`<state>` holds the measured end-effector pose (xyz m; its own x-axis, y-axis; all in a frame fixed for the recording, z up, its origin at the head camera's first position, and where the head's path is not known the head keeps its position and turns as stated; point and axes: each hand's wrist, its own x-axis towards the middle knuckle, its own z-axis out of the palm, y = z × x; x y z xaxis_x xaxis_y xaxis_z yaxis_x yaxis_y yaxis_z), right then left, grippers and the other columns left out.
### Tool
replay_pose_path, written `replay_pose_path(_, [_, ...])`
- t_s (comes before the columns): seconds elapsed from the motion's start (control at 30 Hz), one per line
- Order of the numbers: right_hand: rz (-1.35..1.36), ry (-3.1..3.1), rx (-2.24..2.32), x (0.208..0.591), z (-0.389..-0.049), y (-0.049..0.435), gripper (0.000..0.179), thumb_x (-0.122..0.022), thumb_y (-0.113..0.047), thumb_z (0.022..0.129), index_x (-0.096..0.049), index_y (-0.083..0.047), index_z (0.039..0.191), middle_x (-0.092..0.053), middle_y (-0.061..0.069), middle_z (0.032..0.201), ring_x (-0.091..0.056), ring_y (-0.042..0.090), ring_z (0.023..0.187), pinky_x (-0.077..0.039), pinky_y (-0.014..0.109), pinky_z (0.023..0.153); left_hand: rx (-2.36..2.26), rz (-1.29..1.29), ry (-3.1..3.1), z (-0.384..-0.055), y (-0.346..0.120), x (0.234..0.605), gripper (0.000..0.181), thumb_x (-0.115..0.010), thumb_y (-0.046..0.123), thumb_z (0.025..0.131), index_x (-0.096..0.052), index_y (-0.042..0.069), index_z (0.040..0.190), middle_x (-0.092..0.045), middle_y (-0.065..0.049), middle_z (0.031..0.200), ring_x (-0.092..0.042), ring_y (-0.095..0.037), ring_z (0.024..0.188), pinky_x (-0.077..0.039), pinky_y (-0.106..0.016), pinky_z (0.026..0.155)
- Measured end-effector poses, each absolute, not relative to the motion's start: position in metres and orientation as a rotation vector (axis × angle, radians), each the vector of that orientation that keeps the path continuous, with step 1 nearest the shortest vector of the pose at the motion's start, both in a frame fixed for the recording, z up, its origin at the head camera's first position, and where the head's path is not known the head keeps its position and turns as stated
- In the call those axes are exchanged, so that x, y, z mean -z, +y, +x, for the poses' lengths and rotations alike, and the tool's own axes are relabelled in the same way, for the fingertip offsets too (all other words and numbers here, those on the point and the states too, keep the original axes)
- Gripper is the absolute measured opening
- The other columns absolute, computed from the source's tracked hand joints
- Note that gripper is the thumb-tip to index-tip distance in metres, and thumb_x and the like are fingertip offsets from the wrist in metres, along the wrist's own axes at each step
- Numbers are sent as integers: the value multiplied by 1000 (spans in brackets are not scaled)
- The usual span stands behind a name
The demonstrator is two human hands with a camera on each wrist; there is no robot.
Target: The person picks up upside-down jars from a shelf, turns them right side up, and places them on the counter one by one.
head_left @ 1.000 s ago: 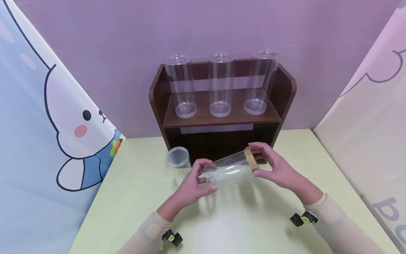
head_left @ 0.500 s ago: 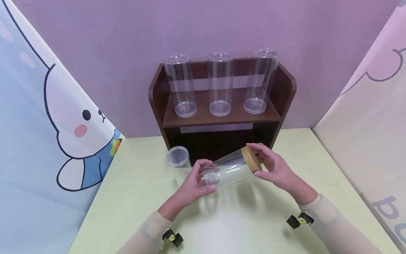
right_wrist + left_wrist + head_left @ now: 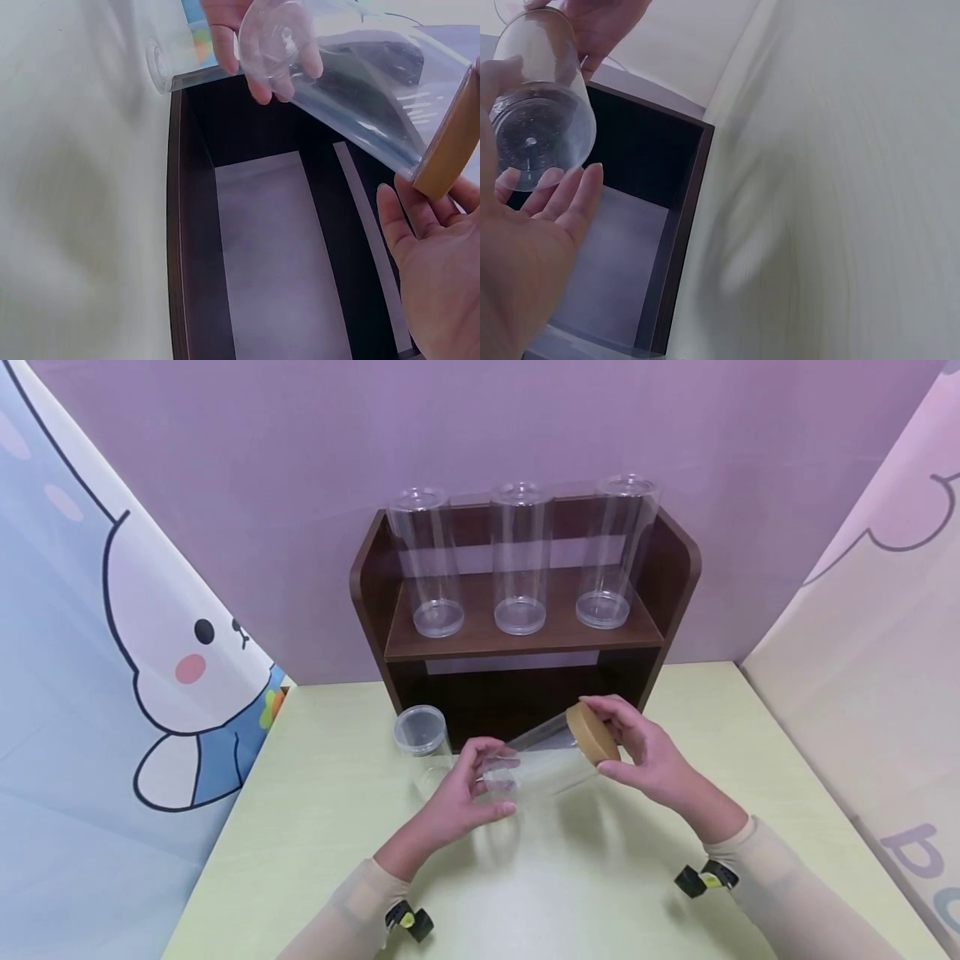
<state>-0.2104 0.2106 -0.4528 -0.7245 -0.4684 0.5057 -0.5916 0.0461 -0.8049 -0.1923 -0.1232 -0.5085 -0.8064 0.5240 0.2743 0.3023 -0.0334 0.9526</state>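
Tilted above the table is a clear cylindrical jar [image 3: 543, 770] with a tan lid [image 3: 594, 735] at its raised right end. My right hand [image 3: 651, 758] grips the lid by its edge, thumb below and fingers above. At the lower end my left hand [image 3: 453, 802] holds the jar, its fingers and thumb on either side of the base. The left wrist view looks onto the round clear base [image 3: 536, 139], with fingertips along its lower edge. From the right wrist view the jar looks see-through, with nothing showing inside it, and the lid [image 3: 450, 142] sits on its end.
A dark brown two-tier shelf [image 3: 525, 648] stands at the back of the table [image 3: 330, 860]. Three tall clear jars, the middle one [image 3: 520, 564] among them, stand upright on its upper board. Another clear jar [image 3: 422, 732] stands left of the held one.
The lid end has swung slightly toward me and to the left, so more of the lid's top face shows. My right hand moved a little left; the left hand barely moved.
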Motion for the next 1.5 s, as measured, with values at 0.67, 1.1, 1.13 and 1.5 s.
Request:
replay_pose_path(0.67, [1093, -2139, -1859, 447, -208, 195, 80, -77, 11, 85, -52, -1, 160, -53, 17, 150, -57, 26, 128, -51, 26, 103, -1624, 835, 2217, -193, -106, 509, 86, -95, 10, 88, -40, 18, 153, -57, -10, 158, -56, -22, 145, -52, -38, 117])
replay_pose_path(1.1, [1068, -2111, -1913, 448, -210, 189, 77, -79, 10, 86, -53, 0, 159, -54, 17, 149, -56, 26, 128, -52, 25, 101, -1573, 811, 2265, -194, -106, 514, 91, -95, 24, 90, -38, 15, 160, -54, -5, 157, -59, -20, 140, -51, -38, 118])
replay_pose_path(1.13, [1066, -2117, -1907, 448, -210, 189, 77, -79, 10, 86, -53, 0, 159, -54, 17, 149, -56, 26, 127, -52, 25, 101, -1560, 810, 2277, -193, -107, 514, 92, -95, 25, 90, -38, 15, 161, -54, -5, 157, -58, -20, 142, -51, -39, 119])
replay_pose_path(1.5, [1100, -2206, -1718, 457, -214, 188, 82, -86, 10, 85, -54, -3, 159, -55, 13, 147, -60, 22, 124, -53, 22, 102, -1530, 913, 2442, -187, -119, 497, 79, -90, 21, 95, -45, 13, 159, -52, -6, 161, -49, -21, 151, -46, -53, 124])
